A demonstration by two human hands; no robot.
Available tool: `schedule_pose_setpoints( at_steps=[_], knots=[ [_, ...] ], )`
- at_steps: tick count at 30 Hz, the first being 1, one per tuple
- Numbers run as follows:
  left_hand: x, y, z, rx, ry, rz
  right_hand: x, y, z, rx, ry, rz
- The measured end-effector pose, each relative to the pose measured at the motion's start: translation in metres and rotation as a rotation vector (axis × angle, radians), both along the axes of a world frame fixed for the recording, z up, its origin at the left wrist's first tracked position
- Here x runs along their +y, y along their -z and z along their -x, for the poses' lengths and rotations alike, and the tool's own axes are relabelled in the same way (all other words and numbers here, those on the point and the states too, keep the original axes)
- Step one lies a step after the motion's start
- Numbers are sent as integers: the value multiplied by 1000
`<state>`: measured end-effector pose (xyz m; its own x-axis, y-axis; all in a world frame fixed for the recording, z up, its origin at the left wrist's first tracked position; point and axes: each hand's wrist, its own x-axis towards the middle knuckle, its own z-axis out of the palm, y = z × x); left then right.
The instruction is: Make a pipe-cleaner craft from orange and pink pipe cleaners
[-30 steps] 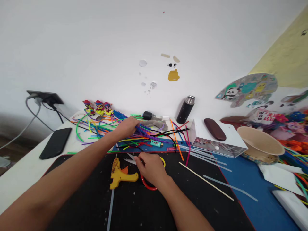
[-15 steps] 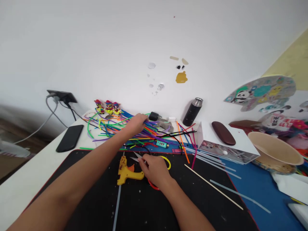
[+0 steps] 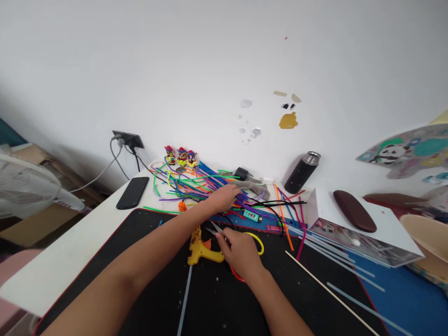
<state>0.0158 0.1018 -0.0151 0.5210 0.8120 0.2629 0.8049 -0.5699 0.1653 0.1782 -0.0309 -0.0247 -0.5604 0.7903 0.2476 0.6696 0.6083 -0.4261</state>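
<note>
a: from my remote seat, what does the left hand have?

b: i see it curled down over the loose pile of thin, many-coloured fuzzy stems, beyond the yellow plastic glue gun. its fingertips are hidden, so i can't tell whether it pinches any.

a: and the right hand?

b: closed around the scissors with yellow and red handles, just right of the glue gun. i see the fingers up near the metal blades and the loops back by the palm, so i'd call it a carrying hold rather than a cutting one. the blades look slightly parted.

a: why does the gun lie like that?

b: its nose faces the pile and its long translucent glue stick trails toward me, which probably leaves the stick room behind. it lies on the black mat on the white desk.

a: anything in my way?

b: the left forearm crosses left of the gun, close to its nose. beyond the gun, a grey cloth and black cables tangle with the stems. farther right stand a black flask and a white box; a pale wooden stick lies right of it too.
</note>
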Motion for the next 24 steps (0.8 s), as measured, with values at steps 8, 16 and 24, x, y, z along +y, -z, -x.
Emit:
schedule_pose_setpoints(
  at_steps=[8, 16, 24],
  knots=[
    [-7, -7, 12, -7, 2, -37, -1, -4, 1, -21, -4, 22],
    [9, -11, 37, 219, -77, -20, -3, -13, 2, -51, -10, 39],
    [24, -10, 27, 393, -111, 61, -3, -18, 2, -109, 4, 48]
  ],
)
